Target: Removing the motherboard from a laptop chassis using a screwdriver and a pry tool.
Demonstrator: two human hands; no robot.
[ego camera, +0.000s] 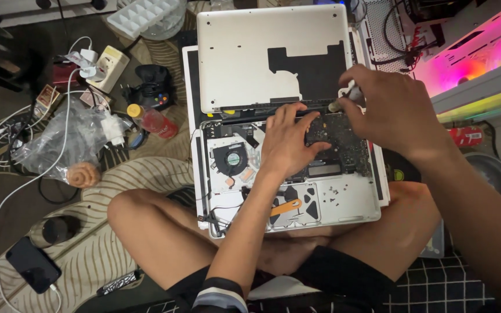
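Note:
An opened silver laptop (pixel 352 200) rests on my crossed legs with its inner parts exposed: a round black fan (pixel 229 159) at the left and a dark logic board (pixel 343 142) at the right. My left hand (pixel 288 139) lies flat on the board's left edge, fingers spread. My right hand (pixel 392 107) grips a small brush-like tool (pixel 343 99) whose tip touches the board's upper edge by the hinge. The detached bottom cover (pixel 239 58) stands behind. An orange pry tool (pixel 286 206) lies in the empty battery bay.
Left on the rug: a plastic bag of cables (pixel 71 136), a red-capped bottle (pixel 156 122), a black game controller (pixel 153 87), a power strip (pixel 110 66), a phone (pixel 33 265) on a cable. A metal bowl (pixel 497 177) and pink-lit computer case (pixel 482 52) lie at right.

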